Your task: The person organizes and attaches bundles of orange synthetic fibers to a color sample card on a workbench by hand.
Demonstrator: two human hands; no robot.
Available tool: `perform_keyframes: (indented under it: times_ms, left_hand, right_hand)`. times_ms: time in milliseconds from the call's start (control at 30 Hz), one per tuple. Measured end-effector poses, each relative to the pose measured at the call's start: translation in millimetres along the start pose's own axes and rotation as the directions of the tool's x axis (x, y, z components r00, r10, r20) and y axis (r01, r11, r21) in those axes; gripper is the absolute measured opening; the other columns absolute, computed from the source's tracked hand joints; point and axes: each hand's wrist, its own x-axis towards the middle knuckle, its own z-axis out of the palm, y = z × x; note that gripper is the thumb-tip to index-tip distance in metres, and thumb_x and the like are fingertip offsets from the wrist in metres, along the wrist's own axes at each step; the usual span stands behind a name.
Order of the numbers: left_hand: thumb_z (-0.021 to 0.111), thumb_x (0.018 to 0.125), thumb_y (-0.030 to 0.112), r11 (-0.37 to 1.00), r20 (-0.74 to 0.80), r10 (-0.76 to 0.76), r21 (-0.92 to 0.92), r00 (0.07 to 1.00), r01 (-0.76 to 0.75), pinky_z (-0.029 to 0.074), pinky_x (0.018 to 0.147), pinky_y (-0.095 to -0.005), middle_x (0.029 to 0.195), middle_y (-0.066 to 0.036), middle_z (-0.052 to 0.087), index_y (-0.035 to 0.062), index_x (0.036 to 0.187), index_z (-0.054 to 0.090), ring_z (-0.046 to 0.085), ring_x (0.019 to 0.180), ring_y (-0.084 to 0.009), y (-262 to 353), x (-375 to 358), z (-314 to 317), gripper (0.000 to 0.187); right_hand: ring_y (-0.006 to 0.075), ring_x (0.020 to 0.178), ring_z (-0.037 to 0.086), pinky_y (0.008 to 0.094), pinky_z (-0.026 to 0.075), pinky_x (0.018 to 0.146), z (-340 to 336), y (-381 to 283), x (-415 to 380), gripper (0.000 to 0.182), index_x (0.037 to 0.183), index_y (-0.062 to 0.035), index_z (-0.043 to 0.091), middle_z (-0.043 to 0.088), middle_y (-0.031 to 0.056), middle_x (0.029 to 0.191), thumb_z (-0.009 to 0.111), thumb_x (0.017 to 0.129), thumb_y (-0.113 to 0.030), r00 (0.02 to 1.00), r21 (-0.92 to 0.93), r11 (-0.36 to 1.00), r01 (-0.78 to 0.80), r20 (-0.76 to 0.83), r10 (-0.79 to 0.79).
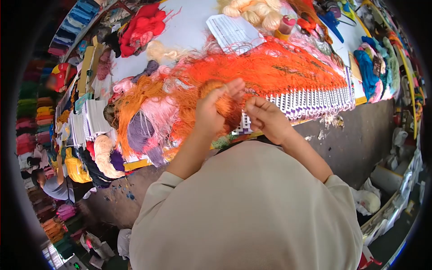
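Observation:
My left hand point(210, 110) is around a bundle of orange-brown yarn point(230, 111), its fingers stretched over the strands and slightly blurred. Close on its right, my right hand point(268, 119) is closed in a pinch; anything between the fingertips is too fine to make out. Just beyond both hands, a long row of white cards with holes and purple marks point(310, 100) lies along the table edge. Loose bright orange threads point(270, 65) spread from the cards across the table. Orange, pink and grey-purple yarn point(140, 130) is heaped left of my left hand.
A printed sheet point(234, 32) lies on the white table point(184, 20) behind the threads, beside a thread cone point(285, 27). Red yarn point(143, 28) and cream balls point(252, 11) sit farther back. Stacked white cards point(95, 118) stand left. Another person point(58, 186) is at the far left.

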Motion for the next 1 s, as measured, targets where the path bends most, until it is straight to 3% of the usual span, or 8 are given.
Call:
perform_keyframes:
  times_ms: [200,300,433,467,500,567,767,1000]
  left_hand:
    - [0.053,0.092,0.021,0.988,-0.221,-0.15,-0.07,0.964,0.137,0.05,0.068,-0.0301,0.106,-0.015,0.064,0.0029,0.1,0.058,0.061,0.08,-0.0186,32.9,14.7,-69.6,0.02]
    - [0.055,0.093,0.018,0.954,-0.319,-0.097,-0.301,0.943,-0.004,0.042,0.056,-0.0237,0.075,-0.003,0.056,0.0006,0.1,0.058,0.047,0.061,-0.01,60.5,10.0,-115.3,0.019]
    - [0.052,0.098,0.023,0.915,-0.379,0.134,-0.306,0.916,-0.261,0.035,0.052,-0.0203,0.068,0.003,0.047,-0.0046,0.12,0.053,0.04,0.057,-0.0051,94.4,-13.5,-130.2,0.035]
    - [0.052,0.098,0.025,0.918,-0.38,0.196,-0.254,0.904,-0.305,0.033,0.051,-0.0186,0.065,0.005,0.042,-0.0057,0.127,0.049,0.036,0.054,-0.0034,91.2,-11.4,-113.5,0.042]
    - [0.051,0.098,0.023,0.936,-0.324,0.179,-0.235,0.929,-0.262,0.032,0.049,-0.0186,0.063,0.005,0.039,-0.0058,0.128,0.048,0.036,0.054,-0.003,80.1,-5.6,-101.8,0.041]
    - [0.051,0.097,0.017,0.974,-0.327,0.034,-0.199,0.945,-0.104,0.029,0.044,-0.0183,0.059,0.006,0.029,-0.0037,0.129,0.049,0.032,0.051,-0.0015,44.8,11.0,-93.7,0.038]
    - [0.061,0.091,0.018,0.865,-0.442,-0.487,-0.121,0.754,0.488,0.038,0.046,-0.0205,0.086,-0.004,0.066,0.0009,0.104,0.064,0.05,0.056,-0.0079,-131.1,79.3,-67.6,0.022]
    - [0.072,0.073,0.015,0.559,-0.622,-0.282,0.513,0.731,0.652,0.046,0.049,-0.0317,0.072,-0.008,0.067,-0.003,0.075,0.067,0.057,0.053,-0.0139,-225.4,121.5,-50.2,0.018]
  right_hand:
    - [0.0082,0.079,0.05,0.0237,0.04,0.075,-124.2,-28.7,-11.9,0.014,0.091,-0.0094,0.055,0.053,-0.0021,0.085,0.054,0.097,-0.023,0.756,-0.593,0.73,0.341,-0.289,-0.588]
    - [0.0177,0.107,0.056,0.0351,0.04,0.099,-233.3,-74.8,-53.6,0.02,0.105,-0.006,0.062,0.063,0.0066,0.109,0.057,0.093,-0.022,0.595,-0.411,0.851,0.327,-0.609,-0.524]
    - [0.025,0.084,0.065,0.0405,0.05,0.086,-469.0,-153.5,-183.0,0.011,0.086,-0.0013,0.063,0.067,0.0117,0.091,0.061,0.083,-0.012,0.509,-0.12,0.696,0.708,-0.596,-0.621]
    - [0.0207,0.07,0.061,0.0344,0.051,0.072,-473.6,-179.1,-199.6,0.012,0.071,-0.0048,0.056,0.061,0.007,0.074,0.058,0.082,-0.008,0.171,-0.256,0.6,0.758,-0.81,-0.561]
    - [0.0145,0.059,0.051,0.0279,0.044,0.057,-488.9,-198.1,-223.7,0.019,0.066,-0.008,0.047,0.049,0.0013,0.063,0.054,0.083,-0.005,0.131,-0.28,0.579,0.766,-0.814,-0.566]
    - [0.0094,0.053,0.04,0.0231,0.035,0.05,-434.5,-207.4,-191.9,0.018,0.07,-0.0107,0.045,0.041,-0.0025,0.062,0.052,0.086,-0.008,-0.076,-0.664,0.695,0.276,-0.736,-0.673]
    - [0.015,0.068,0.056,0.0332,0.046,0.062,-387.5,-55.3,-10.3,0.015,0.103,-0.008,0.062,0.061,0.0071,0.079,0.052,0.095,-0.015,0.771,-0.831,0.55,-0.086,-0.405,-0.491]
    - [0.0331,0.077,0.064,0.0423,0.049,0.067,-261.0,27.1,84.0,0.017,0.096,-0.0104,0.059,0.064,0.0168,0.083,0.055,0.092,-0.026,0.999,-0.879,0.477,-0.011,-0.026,-0.025]
